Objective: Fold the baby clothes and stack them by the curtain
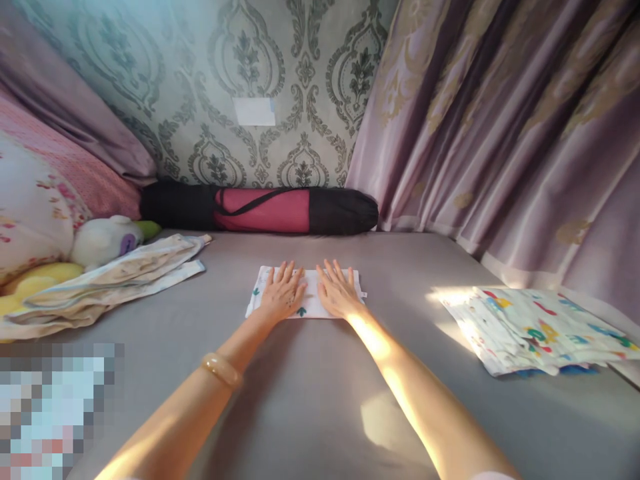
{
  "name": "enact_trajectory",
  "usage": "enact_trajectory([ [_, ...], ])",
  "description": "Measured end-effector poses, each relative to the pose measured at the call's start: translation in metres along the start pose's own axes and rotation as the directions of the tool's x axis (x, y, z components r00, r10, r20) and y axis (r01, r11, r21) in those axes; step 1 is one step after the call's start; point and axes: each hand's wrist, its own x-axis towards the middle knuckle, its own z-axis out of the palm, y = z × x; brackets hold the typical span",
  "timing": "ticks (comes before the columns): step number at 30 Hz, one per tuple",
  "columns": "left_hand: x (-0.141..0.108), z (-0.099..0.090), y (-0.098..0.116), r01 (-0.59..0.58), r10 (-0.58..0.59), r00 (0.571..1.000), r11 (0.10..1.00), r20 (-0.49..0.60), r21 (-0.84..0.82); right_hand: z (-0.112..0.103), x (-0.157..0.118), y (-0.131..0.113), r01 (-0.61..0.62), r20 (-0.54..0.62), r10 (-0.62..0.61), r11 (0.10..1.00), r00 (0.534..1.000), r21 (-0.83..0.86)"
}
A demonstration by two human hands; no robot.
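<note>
A small white cloth (311, 303) with green leaf prints lies folded into a flat rectangle on the grey surface (320, 373). My left hand (284, 292) rests palm down on its left part, fingers extended. On the right part lies my right hand (339, 291), also flat, with its fingers spread. Both hands press on the cloth without gripping it. Some of the fabric is hidden beneath them. A small tag sticks out at the cloth's right edge.
Folded cloths with colourful prints (545, 330) lie at the right. Crumpled striped cloth (125, 273), a white plush toy (103, 241) and a floral pillow (33, 200) are at the left. A black and red long bag (270, 210) lies along the wall, beside purple curtains (480, 133).
</note>
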Motion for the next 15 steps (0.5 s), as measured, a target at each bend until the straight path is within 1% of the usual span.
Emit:
enact_trajectory([
  [4, -0.006, 0.010, -0.004, 0.027, -0.027, 0.999, 1.000, 0.047, -0.004, 0.010, -0.007, 0.003, -0.029, 0.014, 0.029, 0.999, 0.999, -0.017],
  [7, -0.005, 0.014, -0.004, 0.034, -0.034, 0.998, 0.999, 0.059, 0.001, 0.016, -0.007, 0.002, -0.029, 0.011, 0.030, 0.999, 0.999, -0.024],
  [10, -0.004, 0.011, -0.003, 0.041, -0.042, 0.996, 0.999, 0.074, 0.006, 0.014, -0.006, 0.002, -0.037, 0.004, 0.037, 0.999, 0.999, -0.032],
  [13, -0.003, 0.003, -0.005, 0.039, -0.039, 0.991, 0.999, 0.125, -0.002, 0.008, -0.005, 0.005, -0.040, 0.040, 0.041, 0.999, 0.998, -0.015],
  [15, -0.003, -0.001, -0.009, 0.053, -0.055, 0.995, 0.998, 0.087, 0.018, 0.004, -0.004, 0.010, -0.055, 0.044, 0.055, 0.998, 0.998, -0.002],
])
